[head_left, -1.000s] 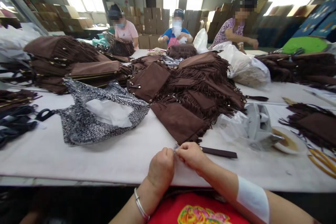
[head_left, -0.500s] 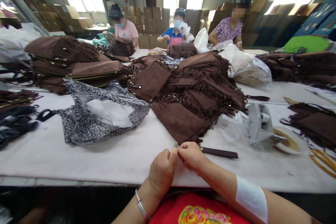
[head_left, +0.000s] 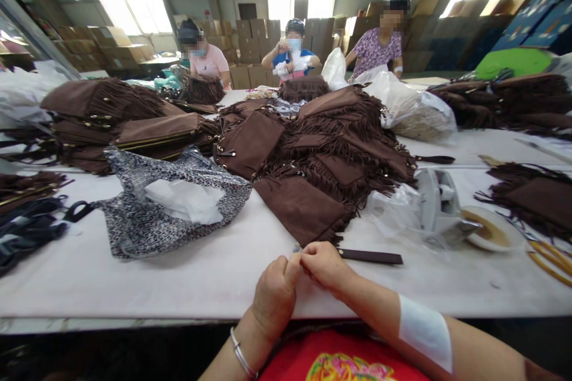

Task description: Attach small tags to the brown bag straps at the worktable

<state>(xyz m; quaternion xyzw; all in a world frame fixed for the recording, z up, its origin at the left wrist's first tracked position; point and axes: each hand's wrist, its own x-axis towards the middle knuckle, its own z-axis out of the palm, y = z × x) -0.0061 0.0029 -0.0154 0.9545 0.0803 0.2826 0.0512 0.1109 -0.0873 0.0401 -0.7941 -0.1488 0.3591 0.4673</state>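
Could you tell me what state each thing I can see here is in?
Left grip: closed; anything pinched is hidden
Right grip: closed, meeting the left
Nearest brown bag: lying flat, fringed
Dark strap: laid straight
Patterned bag: crumpled, white material showing
Clear plastic: crumpled
Yellow-handled scissors: lying down, blades unclear
Brown bags at left: stacked
Pale sack: bulging

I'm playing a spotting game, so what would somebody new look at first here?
Probably the big heap of brown fringed bags in the middle of the white table. Next, just in front of it, the left hand and right hand meet at their fingertips; what, if anything, they hold is too small to tell. The patterned black-and-white bundle, left of the heap, stands out too.
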